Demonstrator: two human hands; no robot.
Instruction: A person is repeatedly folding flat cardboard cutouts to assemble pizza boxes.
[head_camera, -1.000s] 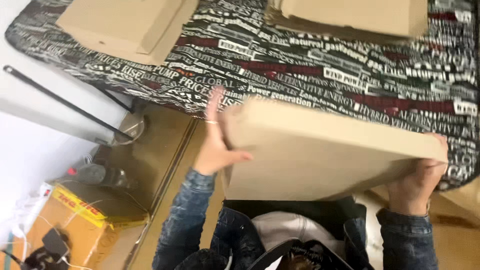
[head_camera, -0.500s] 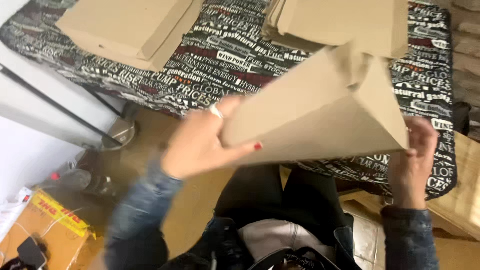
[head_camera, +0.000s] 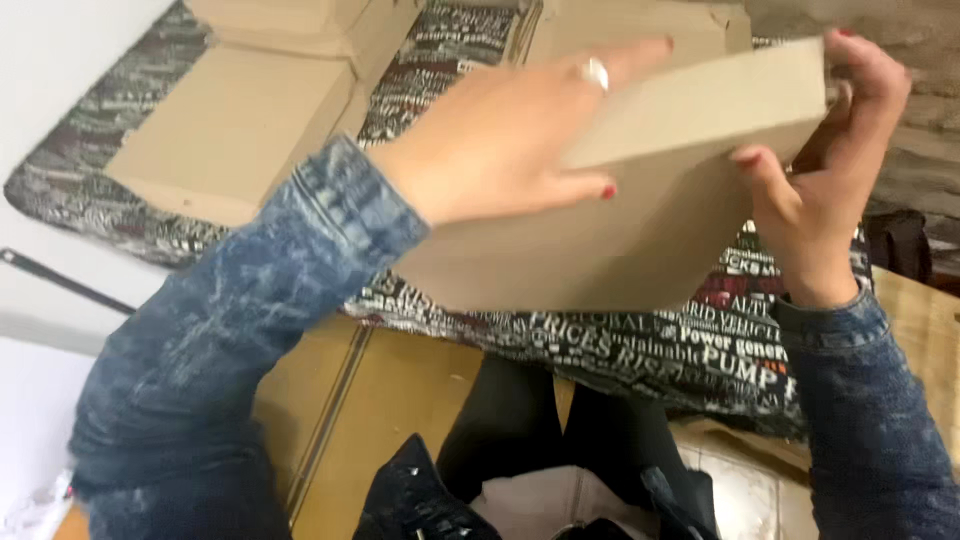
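A flat brown cardboard box (head_camera: 610, 240) is held up between both hands over the cloth-covered table (head_camera: 640, 350). My left hand (head_camera: 500, 140), with a ring and red nails, lies across its top face and left edge. My right hand (head_camera: 820, 170) grips the box's right end, thumb under the front and fingers over the far corner. Both sleeves are mottled blue denim.
Another cardboard box (head_camera: 240, 130) lies at the table's far left, and a third (head_camera: 620, 25) at the back behind the held one. The cloth is black with white lettering. Wooden floor (head_camera: 400, 400) and my dark trousers (head_camera: 540, 440) show below the table edge.
The box has been lifted from my lap and swung up and forward over the table. My left hand moved from its left edge onto the top; the view tilted nearer the table.
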